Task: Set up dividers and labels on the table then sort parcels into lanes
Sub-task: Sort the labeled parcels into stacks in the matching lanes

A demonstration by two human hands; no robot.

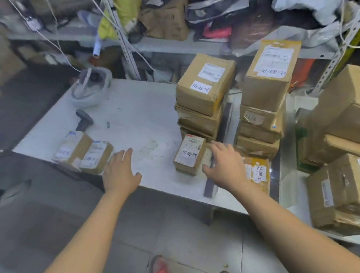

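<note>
A small brown parcel (189, 155) with a white label lies near the front edge of the white table (135, 110). My right hand (226, 164) hovers just right of it, fingers spread, holding nothing. A dark flat divider strip (210, 186) lies under that hand, running toward the back. My left hand (120, 172) is open over the bare table front. Two small labelled parcels (84, 152) sit at the front left corner. Two tall stacks of labelled boxes stand behind: one (203, 95) left of the divider, one (264, 99) right of it. A yellow labelled parcel (258, 172) lies at the front right.
A handheld scanner (84, 120) and a grey bag (92, 90) rest at the table's back left. Large boxes (357, 161) crowd a second surface on the right. Cluttered metal shelving (184, 23) stands behind the table. Tiled floor and my feet are below.
</note>
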